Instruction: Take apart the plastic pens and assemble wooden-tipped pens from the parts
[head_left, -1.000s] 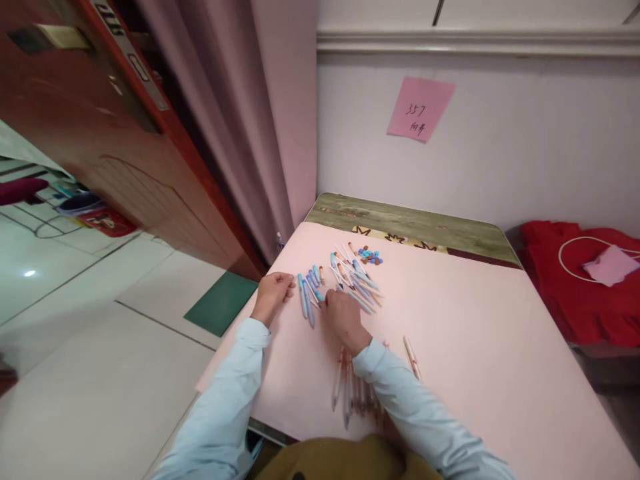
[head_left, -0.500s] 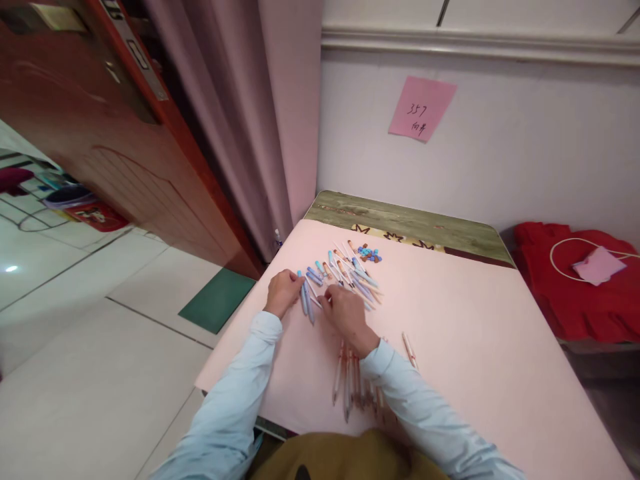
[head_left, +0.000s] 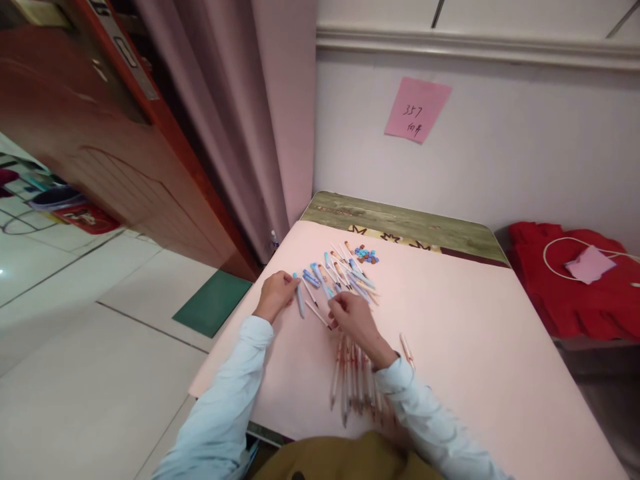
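On the pale pink tabletop my left hand (head_left: 277,293) has its thumb and fingers closed at the top of a blue pen (head_left: 300,303). My right hand (head_left: 356,321) is pinched over the near side of the pile, with a light-blue pen barrel (head_left: 325,287) at its fingertips; part of the grip is hidden. Thin white refills with dark tips (head_left: 317,315) lie between the hands. Beyond them is a loose pile of blue and brown-patterned pen parts (head_left: 345,270). Small blue and brown caps (head_left: 367,255) sit in a cluster behind it.
A row of white pens with red marks (head_left: 350,373) lies near my body, partly under my right forearm. One more white pen (head_left: 407,350) lies apart to the right. Red cloth (head_left: 550,293) is on the right, a wooden door (head_left: 100,140) on the left.
My right hand has shifted slightly right and nearer to me. One of the two blue pens beside my left hand is gone from there; a light-blue barrel now shows by my right fingertips.
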Demonstrator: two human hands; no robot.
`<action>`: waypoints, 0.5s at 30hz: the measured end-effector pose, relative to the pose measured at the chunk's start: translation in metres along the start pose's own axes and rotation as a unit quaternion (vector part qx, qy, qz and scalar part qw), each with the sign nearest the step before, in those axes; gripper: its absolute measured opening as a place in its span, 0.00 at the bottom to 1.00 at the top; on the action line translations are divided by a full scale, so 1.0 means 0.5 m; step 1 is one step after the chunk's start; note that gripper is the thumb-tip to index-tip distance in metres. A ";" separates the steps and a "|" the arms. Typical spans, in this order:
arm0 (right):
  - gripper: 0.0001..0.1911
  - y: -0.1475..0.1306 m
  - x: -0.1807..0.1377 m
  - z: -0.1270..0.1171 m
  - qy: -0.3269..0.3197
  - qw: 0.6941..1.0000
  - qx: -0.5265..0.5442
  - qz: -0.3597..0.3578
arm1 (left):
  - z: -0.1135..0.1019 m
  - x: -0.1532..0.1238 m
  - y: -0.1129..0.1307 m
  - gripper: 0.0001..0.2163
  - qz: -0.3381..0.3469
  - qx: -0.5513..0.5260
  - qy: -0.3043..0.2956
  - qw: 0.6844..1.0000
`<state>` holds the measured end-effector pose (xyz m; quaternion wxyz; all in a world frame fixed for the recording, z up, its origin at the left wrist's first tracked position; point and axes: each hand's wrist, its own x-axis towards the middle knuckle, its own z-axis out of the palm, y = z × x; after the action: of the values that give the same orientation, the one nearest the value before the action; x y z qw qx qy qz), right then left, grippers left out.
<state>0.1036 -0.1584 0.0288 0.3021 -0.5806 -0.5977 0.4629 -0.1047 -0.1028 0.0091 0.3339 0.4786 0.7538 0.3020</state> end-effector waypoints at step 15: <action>0.15 0.024 -0.015 -0.074 -0.200 0.803 0.545 0.136 | 0.117 -0.119 0.152 0.14 -0.024 -0.497 -0.333 0.801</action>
<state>0.1429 -0.1593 0.0334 0.3766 -0.2903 -0.2091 0.8545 0.0000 -0.1227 0.0459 0.7631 0.3003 0.3545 0.4492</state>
